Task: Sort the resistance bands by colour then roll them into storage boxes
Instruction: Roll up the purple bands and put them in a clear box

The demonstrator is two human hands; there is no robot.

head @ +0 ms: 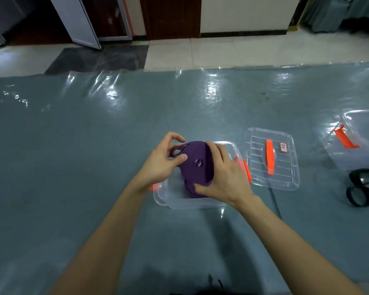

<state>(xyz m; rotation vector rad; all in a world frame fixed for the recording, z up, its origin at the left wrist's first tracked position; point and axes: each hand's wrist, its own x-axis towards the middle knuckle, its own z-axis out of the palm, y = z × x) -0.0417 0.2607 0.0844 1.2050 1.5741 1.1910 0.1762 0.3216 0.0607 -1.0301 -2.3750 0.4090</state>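
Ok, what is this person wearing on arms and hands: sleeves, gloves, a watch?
Nothing that shows. The left grip and right grip are bare hands: no gloves, no ring visible. The left forearm and right forearm are uncovered to the frame's lower edge, with no sleeves, watch, wristband or markings in view.

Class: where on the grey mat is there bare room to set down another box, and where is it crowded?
Bare: the wide mat left of the clear box, and the strip beyond it up to the tiles. Crowded: right of the box, where lid, second box and black bands lie close.
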